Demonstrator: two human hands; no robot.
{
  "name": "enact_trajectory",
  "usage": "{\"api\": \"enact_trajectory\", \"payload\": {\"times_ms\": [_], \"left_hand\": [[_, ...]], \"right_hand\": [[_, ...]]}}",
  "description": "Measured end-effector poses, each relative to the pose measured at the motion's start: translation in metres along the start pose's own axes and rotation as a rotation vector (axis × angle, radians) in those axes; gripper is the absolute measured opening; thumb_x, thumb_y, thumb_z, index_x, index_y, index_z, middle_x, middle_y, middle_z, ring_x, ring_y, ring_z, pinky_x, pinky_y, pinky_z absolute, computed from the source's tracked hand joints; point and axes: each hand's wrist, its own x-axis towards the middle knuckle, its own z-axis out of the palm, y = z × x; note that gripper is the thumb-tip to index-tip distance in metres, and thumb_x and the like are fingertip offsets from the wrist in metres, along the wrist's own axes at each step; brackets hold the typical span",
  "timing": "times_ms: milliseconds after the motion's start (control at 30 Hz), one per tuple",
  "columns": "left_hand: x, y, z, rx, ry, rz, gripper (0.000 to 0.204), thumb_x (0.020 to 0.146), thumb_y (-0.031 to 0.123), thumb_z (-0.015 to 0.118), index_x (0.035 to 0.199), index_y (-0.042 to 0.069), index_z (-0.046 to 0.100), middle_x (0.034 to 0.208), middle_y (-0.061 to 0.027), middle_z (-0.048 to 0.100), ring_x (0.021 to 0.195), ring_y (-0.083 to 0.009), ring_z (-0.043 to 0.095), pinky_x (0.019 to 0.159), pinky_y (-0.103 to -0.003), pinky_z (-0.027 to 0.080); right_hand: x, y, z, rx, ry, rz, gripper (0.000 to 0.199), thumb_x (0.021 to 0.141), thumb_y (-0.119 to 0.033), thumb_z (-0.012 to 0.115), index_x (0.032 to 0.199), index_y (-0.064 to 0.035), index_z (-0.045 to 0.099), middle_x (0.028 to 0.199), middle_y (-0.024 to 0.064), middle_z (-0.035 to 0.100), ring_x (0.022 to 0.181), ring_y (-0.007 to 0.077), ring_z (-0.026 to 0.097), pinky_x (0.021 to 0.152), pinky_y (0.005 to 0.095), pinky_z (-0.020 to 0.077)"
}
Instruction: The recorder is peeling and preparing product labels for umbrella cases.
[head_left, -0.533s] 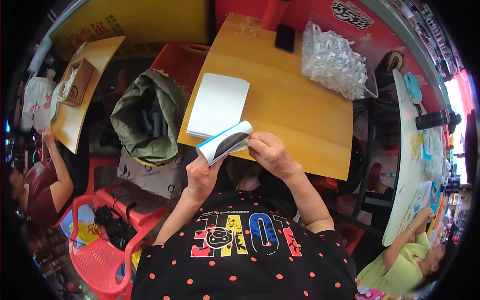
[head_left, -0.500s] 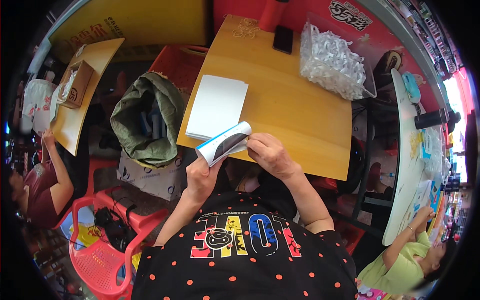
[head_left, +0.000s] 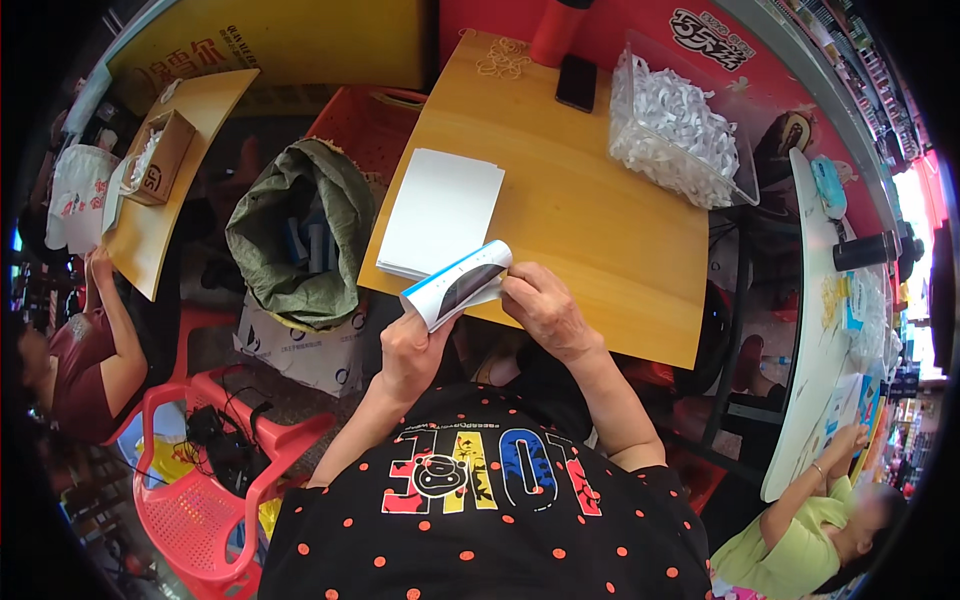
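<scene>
white and blue with a dark panel, the flat carton point(head_left: 458, 284) sits tilted between your two hands at the near edge of the wooden tabletop point(head_left: 590, 220). your left hand point(head_left: 412, 345) is closed around its lower left end, fingers curled under it and thumb against the side. your right hand point(head_left: 545, 308) pinches its upper right end, fingertips point(head_left: 510, 285) pressed onto the white edge, the hand mostly closed. the carton hangs just over the tabletop's near rim, its far end overlapping the corner of a stack of white sheets point(head_left: 443, 212) that lies flat on the wood just beyond it.

further back on the tabletop a clear tray point(head_left: 680, 130) holds a heap of white paper pieces, a black phone point(head_left: 577, 82) lies near the far edge, and a red cylinder point(head_left: 555, 30) stands beside it. a small tangle of pale bands point(head_left: 503, 58) rests at the far left corner.

to your left, below the tabletop, a green sack point(head_left: 300, 230) gapes open over a red plastic crate point(head_left: 370, 115), with a white bag point(head_left: 300, 350) under it and a red plastic chair point(head_left: 200, 480) near your elbow. another person point(head_left: 90, 350) sits at a second wooden tabletop point(head_left: 165, 220) that carries a small cardboard box point(head_left: 160, 155). on your right a person in a green top point(head_left: 800, 540) reaches toward a white tabletop point(head_left: 815, 330).
</scene>
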Motion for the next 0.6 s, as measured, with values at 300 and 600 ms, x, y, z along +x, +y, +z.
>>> {"api": "enact_trajectory", "payload": {"times_ms": [300, 600], "left_hand": [[-0.005, -0.005, 0.0, 0.002, -0.009, -0.038, 0.019, 0.082, -0.001, 0.066, 0.101, -0.004, 0.065, 0.091, -0.0159, 0.069, 0.082, -0.023, 0.069, 0.069, -0.029, 0.053], [-0.004, -0.01, -0.007, 0.041, 0.004, 0.063, 0.024, 0.077, -0.002, 0.07, 0.101, -0.002, 0.066, 0.093, -0.0175, 0.068, 0.082, -0.0292, 0.068, 0.069, -0.031, 0.054]], "right_hand": [[0.0, 0.002, 0.006, 0.038, 0.032, 0.034, 0.023, 0.068, 0.007, 0.066, 0.085, -0.0024, 0.055, 0.084, 0.0121, 0.056, 0.076, 0.0286, 0.059, 0.065, 0.0346, 0.0493], [-0.001, 0.005, -0.013, 0.538, -0.045, 0.637, 0.01, 0.082, -0.004, 0.066, 0.09, 0.0, 0.061, 0.079, 0.0013, 0.059, 0.071, 0.0089, 0.055, 0.063, 0.0224, 0.044]]}}
